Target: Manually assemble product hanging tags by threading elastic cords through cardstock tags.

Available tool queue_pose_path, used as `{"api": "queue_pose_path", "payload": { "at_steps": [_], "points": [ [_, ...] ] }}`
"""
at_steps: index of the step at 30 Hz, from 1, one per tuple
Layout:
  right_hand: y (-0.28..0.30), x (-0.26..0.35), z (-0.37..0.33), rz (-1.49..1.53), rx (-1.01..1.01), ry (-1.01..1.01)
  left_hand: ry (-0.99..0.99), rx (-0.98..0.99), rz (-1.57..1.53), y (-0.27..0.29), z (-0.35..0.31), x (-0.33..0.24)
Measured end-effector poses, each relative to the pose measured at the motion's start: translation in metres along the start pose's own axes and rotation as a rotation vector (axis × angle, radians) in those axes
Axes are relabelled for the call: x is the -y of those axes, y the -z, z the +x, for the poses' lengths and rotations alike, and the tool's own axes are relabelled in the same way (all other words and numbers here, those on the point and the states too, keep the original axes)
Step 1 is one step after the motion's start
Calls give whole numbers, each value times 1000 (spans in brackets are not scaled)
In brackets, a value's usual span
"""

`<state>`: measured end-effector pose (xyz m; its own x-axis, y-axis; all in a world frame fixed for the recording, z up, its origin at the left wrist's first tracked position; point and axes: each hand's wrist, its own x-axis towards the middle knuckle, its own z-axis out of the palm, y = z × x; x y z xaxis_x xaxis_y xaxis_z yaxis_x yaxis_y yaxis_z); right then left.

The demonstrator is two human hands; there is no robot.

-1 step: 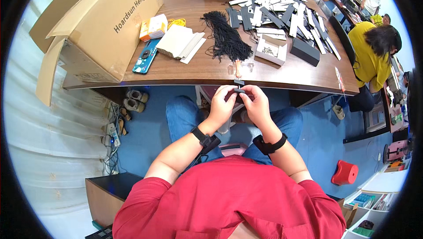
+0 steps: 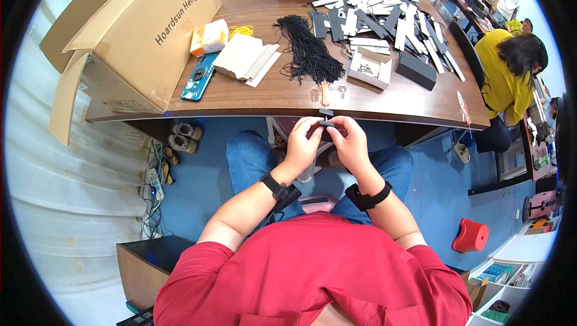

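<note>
Just off the table's near edge, my left hand [image 2: 302,144] and my right hand [image 2: 352,141] meet with thumbs and fingertips closed. Between them they pinch a small black strip-like piece [image 2: 326,124], partly covered by the fingers. Right beyond it, a dark block on a thin shaft [image 2: 326,112] juts over the edge. That shaft lines up with an orange-handled tool [image 2: 324,93] fixed to the tabletop with clear tape. A bundle of black cords [image 2: 306,49] lies behind the tool. To its right stands an open white box [image 2: 370,68] holding small metallic bits.
On the table [image 2: 246,99] are a large cardboard box [image 2: 150,43], stacked cards [image 2: 239,55], a blue phone-like item [image 2: 199,78], a black box [image 2: 416,72] and many scattered black and white strips [image 2: 384,19]. A person in yellow [image 2: 503,64] sits to the right. A red stool [image 2: 470,236] is on the floor.
</note>
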<state>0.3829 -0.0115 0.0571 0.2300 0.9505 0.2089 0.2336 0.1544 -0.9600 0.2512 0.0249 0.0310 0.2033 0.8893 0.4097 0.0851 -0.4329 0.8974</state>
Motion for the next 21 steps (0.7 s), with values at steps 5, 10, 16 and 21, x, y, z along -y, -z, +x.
{"api": "queue_pose_path", "payload": {
  "at_steps": [5,10,16,21],
  "points": [
    [7,-4,7,99,92,-137,22,0,-12,0,-3,-2],
    [1,-12,7,527,87,-285,18,25,59,0,-2,-5],
    [-14,-24,-5,191,-201,3,104,-150,-130,-9,-5,3],
    [-13,-23,-7,1,-242,210,114,-145,-174,-10,-5,10]
  ]
}}
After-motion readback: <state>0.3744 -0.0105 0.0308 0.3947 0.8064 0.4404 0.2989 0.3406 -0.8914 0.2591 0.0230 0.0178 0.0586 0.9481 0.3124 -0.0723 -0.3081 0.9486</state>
